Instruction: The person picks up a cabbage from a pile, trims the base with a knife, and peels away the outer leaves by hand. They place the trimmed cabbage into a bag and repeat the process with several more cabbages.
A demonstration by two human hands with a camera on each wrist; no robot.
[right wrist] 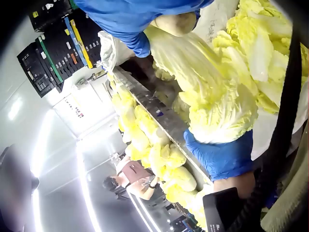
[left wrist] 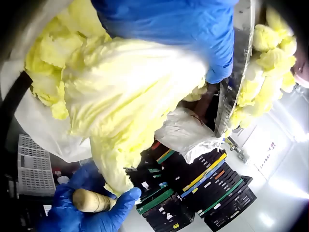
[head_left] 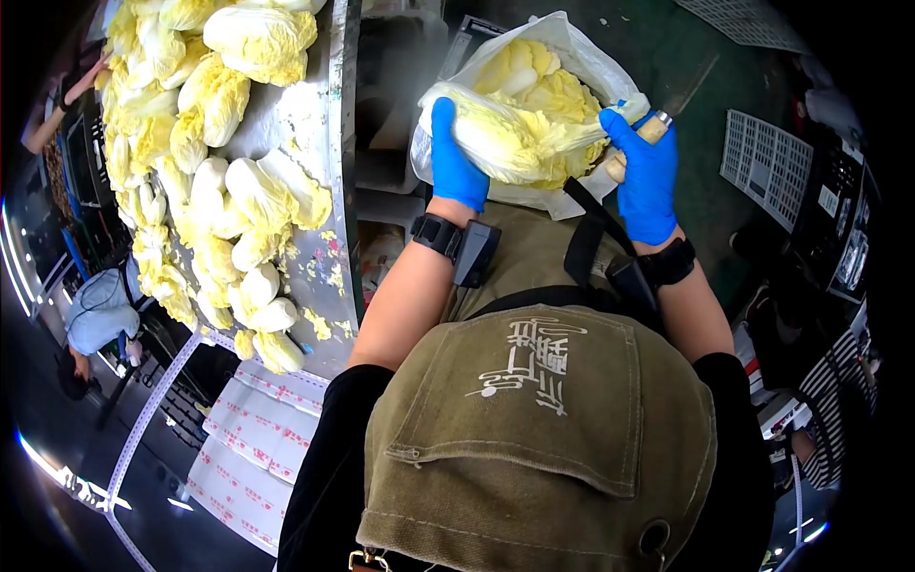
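A pale yellow napa cabbage [head_left: 505,138] lies across the mouth of a white plastic bag [head_left: 596,57]. My left hand [head_left: 456,162], in a blue glove, grips its thick end, also seen in the right wrist view. In my blue-gloved right hand [head_left: 651,181] is a knife [head_left: 654,128], held by its wooden handle with the thin blade pointing up and away. The right thumb and fingers are at the cabbage's leafy tip [left wrist: 116,179], shown in the left wrist view. Loose yellow cabbage leaves [head_left: 562,95] fill the bag beneath.
To the left, a metal table [head_left: 329,276] carries many heads of napa cabbage [head_left: 257,43] and leaf scraps. White printed boxes [head_left: 253,448] stand below it. A grey plastic crate [head_left: 767,167] is at the right. Stacked black crates [left wrist: 207,188] appear farther off, and another person [right wrist: 135,176] is beyond the table.
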